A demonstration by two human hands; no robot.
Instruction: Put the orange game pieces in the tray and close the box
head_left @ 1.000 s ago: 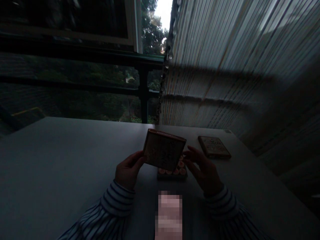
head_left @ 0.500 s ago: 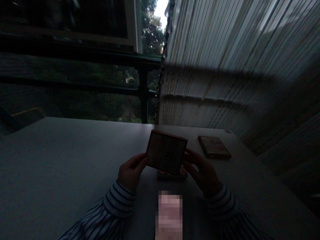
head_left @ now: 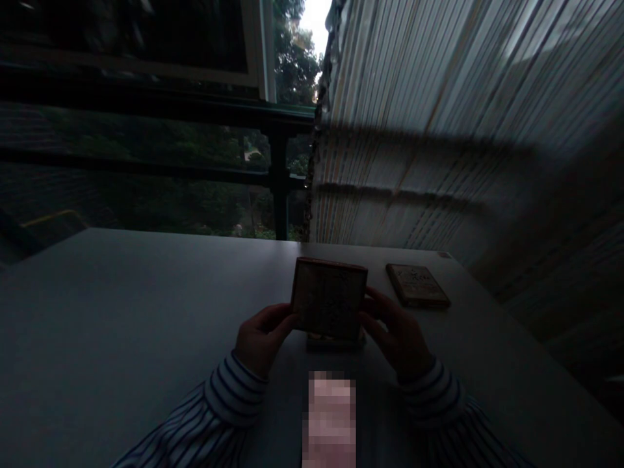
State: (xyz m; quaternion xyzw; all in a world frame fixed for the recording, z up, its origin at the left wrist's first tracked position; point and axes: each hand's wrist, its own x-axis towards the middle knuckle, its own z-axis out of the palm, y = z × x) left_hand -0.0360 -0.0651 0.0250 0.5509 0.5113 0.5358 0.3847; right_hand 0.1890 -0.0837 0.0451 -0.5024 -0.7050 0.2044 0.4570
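Observation:
A square patterned box lid (head_left: pixel 329 299) is held tilted up between both hands, just above a low box tray (head_left: pixel 335 340) that rests on the grey table (head_left: pixel 146 305). My left hand (head_left: pixel 263 335) grips the lid's left edge with thumb and fingers. On the lid's right edge my right hand (head_left: pixel 397 331) does the same. Only the tray's front edge shows below the lid; small round pieces peek out at its left corner.
A second flat patterned box (head_left: pixel 416 285) lies on the table to the right, near the far edge. Behind the table are a dark railing with trees beyond (head_left: pixel 273 188) and a striped blind (head_left: pixel 439 130). The light is very dim.
The lid has come down and closer to the tray, hiding nearly all of the round pieces seen a second ago. Both hands stayed on its edges.

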